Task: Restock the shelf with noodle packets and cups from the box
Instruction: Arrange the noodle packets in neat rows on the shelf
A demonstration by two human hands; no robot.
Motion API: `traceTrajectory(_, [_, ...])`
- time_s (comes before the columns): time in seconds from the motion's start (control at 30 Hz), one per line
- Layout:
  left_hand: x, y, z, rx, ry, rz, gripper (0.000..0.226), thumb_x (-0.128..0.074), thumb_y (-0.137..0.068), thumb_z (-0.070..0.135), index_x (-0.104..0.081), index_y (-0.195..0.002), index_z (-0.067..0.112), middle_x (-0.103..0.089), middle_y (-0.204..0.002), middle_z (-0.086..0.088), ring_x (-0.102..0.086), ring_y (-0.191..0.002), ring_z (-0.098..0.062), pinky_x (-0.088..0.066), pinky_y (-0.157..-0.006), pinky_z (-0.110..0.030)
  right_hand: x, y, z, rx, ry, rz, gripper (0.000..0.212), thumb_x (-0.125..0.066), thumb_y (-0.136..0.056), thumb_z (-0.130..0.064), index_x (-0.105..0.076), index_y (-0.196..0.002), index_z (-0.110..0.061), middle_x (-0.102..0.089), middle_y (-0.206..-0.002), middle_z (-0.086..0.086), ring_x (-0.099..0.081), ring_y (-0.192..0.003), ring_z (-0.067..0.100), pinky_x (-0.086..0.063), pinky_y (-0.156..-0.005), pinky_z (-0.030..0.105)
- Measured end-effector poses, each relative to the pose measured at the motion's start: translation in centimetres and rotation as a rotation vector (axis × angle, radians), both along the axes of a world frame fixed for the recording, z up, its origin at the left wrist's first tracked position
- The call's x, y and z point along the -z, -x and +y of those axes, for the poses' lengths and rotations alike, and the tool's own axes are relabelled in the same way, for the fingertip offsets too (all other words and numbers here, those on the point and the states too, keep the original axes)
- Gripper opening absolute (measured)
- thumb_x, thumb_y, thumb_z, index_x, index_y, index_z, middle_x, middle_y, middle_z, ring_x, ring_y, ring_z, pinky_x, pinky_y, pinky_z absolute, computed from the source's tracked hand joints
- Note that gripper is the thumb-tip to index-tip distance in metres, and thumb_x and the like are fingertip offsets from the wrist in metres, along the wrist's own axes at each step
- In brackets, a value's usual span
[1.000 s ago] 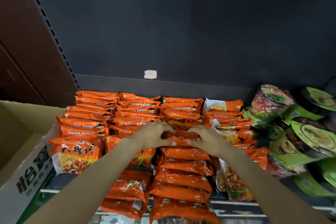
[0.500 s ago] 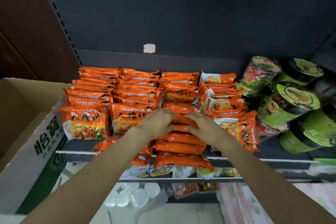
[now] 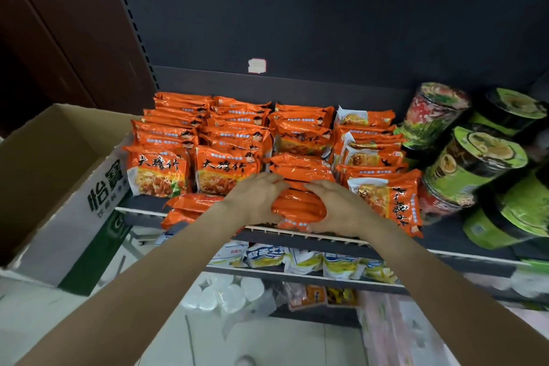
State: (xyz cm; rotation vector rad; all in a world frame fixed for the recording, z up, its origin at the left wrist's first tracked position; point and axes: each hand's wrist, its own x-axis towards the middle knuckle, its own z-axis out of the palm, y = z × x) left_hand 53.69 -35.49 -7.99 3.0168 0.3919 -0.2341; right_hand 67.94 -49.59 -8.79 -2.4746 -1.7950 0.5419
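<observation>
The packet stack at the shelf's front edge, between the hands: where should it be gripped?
Grip the packet stack by its two short ends, coming from the aisle side. The packets lie flat with long sides across, so the left hand and right hand squeezing inward keep the slippery layers together.

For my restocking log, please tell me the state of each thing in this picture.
Cardboard box: open, flaps up.
Stack of orange noodle packets: flat at shelf edge, gripped from both sides.
Left hand: grips stack.
Right hand: grips stack.
Green noodle cups: lying on their sides.
</observation>
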Motion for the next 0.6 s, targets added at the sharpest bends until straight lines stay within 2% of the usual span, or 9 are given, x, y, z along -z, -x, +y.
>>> traceTrajectory(0.13, [-0.7,-2.0,2.1,-0.036,-0.075,-0.119,0.062,-0.058,-0.088,0.043,-0.036,-0.142,0.022,-0.045,-0.138,-0.001,-0.038,-0.128,-0.021,-0.026,-0.107,-0.033,-1.5,-1.9,1.8,0.056,-0.097,-0.058,0.076,-0.066,-0.08,-0.05,-0.032,-0.144,-0.026,-0.04,-0.142,-0.003,-0.039,-0.128,0.017,-0.038,-0.102,0.032])
traceTrajectory(0.27, [-0.7,-4.7,4.8,-0.041,-0.112,-0.171,0.053,-0.052,-0.094,0.035,-0.035,-0.143,0.024,-0.043,-0.142,0.0,-0.034,-0.133,-0.02,-0.024,-0.11,-0.034,-2.2,-3.7,4.3,0.137,-0.154,-0.091,0.064,-0.062,-0.086,-0.044,-0.036,-0.142,-0.027,-0.042,-0.144,-0.002,-0.04,-0.13,0.019,-0.036,-0.104,0.034])
traceTrajectory(0.33, [-0.5,-5.8,5.9,-0.025,-0.111,-0.152,0.054,-0.048,-0.096,0.03,-0.028,-0.146,0.023,-0.033,-0.149,-0.003,-0.026,-0.139,-0.022,-0.02,-0.114,-0.036,-2.1,-4.7,5.5,0.143,-0.138,-0.125,0.063,-0.059,-0.088,-0.043,-0.035,-0.144,-0.026,-0.041,-0.146,-0.003,-0.039,-0.132,0.018,-0.034,-0.105,0.034])
traceTrajectory(0.43, [0.1,-6.9,6.9,0.005,-0.089,-0.073,0.06,-0.041,-0.098,0.031,-0.015,-0.15,0.02,-0.006,-0.159,-0.007,-0.006,-0.146,-0.024,-0.007,-0.118,-0.038,-1.8,-5.9,7.2,0.121,-0.045,-0.151,0.067,-0.057,-0.09,-0.04,-0.027,-0.147,-0.024,-0.033,-0.151,-0.002,-0.032,-0.137,0.018,-0.028,-0.111,0.035])
traceTrajectory(0.5, [0.3,-7.5,7.5,0.002,-0.077,-0.026,0.069,-0.041,-0.096,0.04,-0.007,-0.151,0.018,0.008,-0.159,-0.008,0.003,-0.147,-0.023,-0.002,-0.119,-0.037,-1.7,-6.5,8.1,0.114,0.0,-0.164,0.069,-0.056,-0.091,-0.039,-0.022,-0.149,-0.024,-0.026,-0.154,-0.003,-0.027,-0.14,0.018,-0.024,-0.115,0.036])
traceTrajectory(0.6, [0.6,-8.1,8.3,0.015,-0.097,0.038,0.092,-0.047,-0.086,0.062,0.0,-0.151,0.016,0.018,-0.157,-0.008,0.008,-0.146,-0.023,0.0,-0.118,-0.037,-1.5,-7.0,8.5,0.11,0.065,-0.139,0.082,-0.059,-0.088,-0.044,-0.011,-0.151,-0.024,-0.015,-0.157,-0.004,-0.023,-0.141,0.021,-0.021,-0.115,0.038])
